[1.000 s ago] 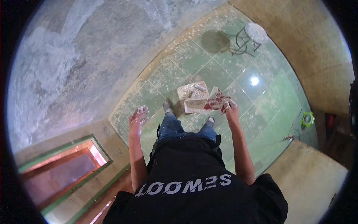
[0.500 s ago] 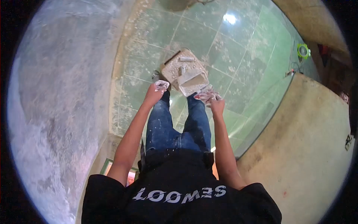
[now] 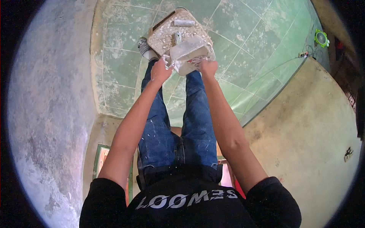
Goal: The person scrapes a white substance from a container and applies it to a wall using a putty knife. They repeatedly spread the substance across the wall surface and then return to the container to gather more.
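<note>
My left hand (image 3: 161, 70) is closed at the left rim of a whitish, open-topped tub (image 3: 187, 48), its fingers gripping a small white-smeared piece (image 3: 166, 60). My right hand (image 3: 208, 67) is closed at the tub's right side, holding a crumpled-looking red-and-white piece (image 3: 195, 60) that reaches into the tub; I cannot tell what either piece is. The tub stands on the near edge of a splattered, box-like stand (image 3: 161, 37). Also on that stand lie a pale cylinder (image 3: 184, 23) and a small handle-like tool (image 3: 178, 37).
Green floor tiles (image 3: 123, 64), spotted with white, surround the stand. A grey plastered wall (image 3: 49, 95) rises on the left and a beige wall (image 3: 304, 125) on the right. A green round fan-like object (image 3: 321, 38) and cables are at the far right.
Both hands have moved forward to the tub. The red-and-white piece in my right hand has gone from beside the tub to inside its opening. The view has tilted and the stand appears larger.
</note>
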`<state>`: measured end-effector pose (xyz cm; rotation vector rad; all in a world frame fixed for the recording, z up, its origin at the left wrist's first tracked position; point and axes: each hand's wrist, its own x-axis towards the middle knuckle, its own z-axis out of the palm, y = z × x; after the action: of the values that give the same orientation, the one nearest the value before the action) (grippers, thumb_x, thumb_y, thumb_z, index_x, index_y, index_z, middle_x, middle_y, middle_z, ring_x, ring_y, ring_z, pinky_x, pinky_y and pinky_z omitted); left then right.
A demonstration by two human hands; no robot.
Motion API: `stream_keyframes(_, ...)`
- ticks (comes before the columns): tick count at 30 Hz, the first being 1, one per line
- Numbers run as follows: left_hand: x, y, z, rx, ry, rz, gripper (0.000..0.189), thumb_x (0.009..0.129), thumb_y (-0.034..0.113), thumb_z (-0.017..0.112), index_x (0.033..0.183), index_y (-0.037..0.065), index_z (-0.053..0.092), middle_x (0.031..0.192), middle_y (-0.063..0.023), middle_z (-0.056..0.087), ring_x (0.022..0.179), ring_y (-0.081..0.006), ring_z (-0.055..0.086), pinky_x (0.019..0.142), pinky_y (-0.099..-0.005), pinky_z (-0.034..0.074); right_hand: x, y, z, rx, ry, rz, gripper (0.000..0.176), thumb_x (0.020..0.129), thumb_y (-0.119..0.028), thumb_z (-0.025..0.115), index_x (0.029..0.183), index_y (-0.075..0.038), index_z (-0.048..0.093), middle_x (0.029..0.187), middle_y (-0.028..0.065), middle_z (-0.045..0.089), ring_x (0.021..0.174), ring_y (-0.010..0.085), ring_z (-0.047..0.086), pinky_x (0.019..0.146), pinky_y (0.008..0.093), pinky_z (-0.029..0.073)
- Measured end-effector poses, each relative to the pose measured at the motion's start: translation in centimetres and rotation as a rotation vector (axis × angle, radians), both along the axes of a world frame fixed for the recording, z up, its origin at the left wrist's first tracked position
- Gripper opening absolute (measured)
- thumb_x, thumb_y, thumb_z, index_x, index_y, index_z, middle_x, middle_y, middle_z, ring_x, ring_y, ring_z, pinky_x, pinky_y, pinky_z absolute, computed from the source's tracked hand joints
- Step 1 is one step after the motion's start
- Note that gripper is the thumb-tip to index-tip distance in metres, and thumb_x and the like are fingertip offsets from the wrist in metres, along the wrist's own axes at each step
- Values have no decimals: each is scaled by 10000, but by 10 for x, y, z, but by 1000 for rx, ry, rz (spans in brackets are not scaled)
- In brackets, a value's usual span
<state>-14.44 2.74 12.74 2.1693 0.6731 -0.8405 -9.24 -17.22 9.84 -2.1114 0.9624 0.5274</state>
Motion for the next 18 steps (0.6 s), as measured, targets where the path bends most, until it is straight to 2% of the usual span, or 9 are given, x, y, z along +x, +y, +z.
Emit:
stream_keyframes(2, -4, 1, -7, -56, -63, 42, 390, 747, 264, 702, 1063, 74, 571, 924, -163, 662, 888, -356, 629, 780, -440, 494, 2, 3, -12, -49, 25, 63, 288, 691, -130, 607, 868, 96, 610, 873, 282, 645, 865, 417, 638, 742, 434, 494)
stream_keyframes(7, -6, 3, -13, -183, -90, 89, 347, 753, 214, 695, 1042, 65, 573, 914, -170, 664, 868, -348, 638, 768, -429, 497, -1, 14, -40, -84, -118, -31, 312, 694, -99, 603, 950, 81, 602, 947, 278, 633, 934, 406, 619, 797, 435, 485)
stream_keyframes(9, -8, 3, -19, -184, -106, 69, 339, 756, 200, 692, 1041, 62, 573, 908, -170, 664, 861, -346, 641, 764, -423, 498, 6, 18, -32, -93, -28, -17, 308, 694, -95, 605, 947, 80, 604, 942, 277, 633, 936, 407, 618, 804, 433, 484)
stream_keyframes(11, -9, 4, -23, -216, -143, 67, 291, 764, 111, 683, 1025, 55, 568, 864, -121, 652, 782, -240, 649, 695, -353, 499, 11, 19, -27, -102, 67, -5, 303, 694, -92, 607, 944, 79, 606, 936, 276, 634, 938, 408, 616, 810, 431, 482)
stream_keyframes(12, -10, 6, -24, -202, -139, 40, 313, 762, 103, 683, 1048, 51, 568, 889, -123, 657, 806, -229, 652, 711, -345, 501, 13, 21, -27, -61, 41, 9, 300, 696, -88, 607, 946, 79, 609, 938, 274, 636, 943, 405, 617, 815, 424, 482)
stream_keyframes(13, -10, 8, -25, -199, -130, 34, 313, 762, 103, 683, 1048, 51, 568, 889, -123, 657, 806, -229, 652, 711, -345, 501, 13, 21, -30, -19, 14, 21, 297, 698, -83, 606, 947, 79, 612, 939, 272, 638, 948, 403, 618, 819, 416, 482)
stream_keyframes(15, -11, 11, -27, -266, -205, 30, 364, 758, 172, 679, 1084, 52, 571, 946, -179, 660, 922, -345, 625, 794, -406, 489, 9, 19, -57, 26, -12, 19, 335, 699, -58, 593, 1007, 76, 597, 984, 271, 631, 982, 392, 611, 838, 400, 475)
stream_keyframes(16, -10, 10, -26, -255, -168, 72, 358, 755, 166, 675, 1085, 52, 593, 956, -190, 657, 932, -345, 622, 805, -400, 484, 0, 15, -87, 27, -57, 2, 366, 699, -47, 585, 1046, 72, 581, 1016, 274, 622, 1001, 390, 603, 851, 394, 467)
stream_keyframes(18, -6, 13, -26, -260, -137, 15, 350, 754, 164, 673, 1078, 49, 607, 962, -189, 657, 930, -344, 623, 807, -402, 484, -10, 16, -91, 28, -97, -19, 400, 699, -36, 577, 1085, 69, 566, 1047, 276, 613, 1020, 388, 594, 863, 387, 460)
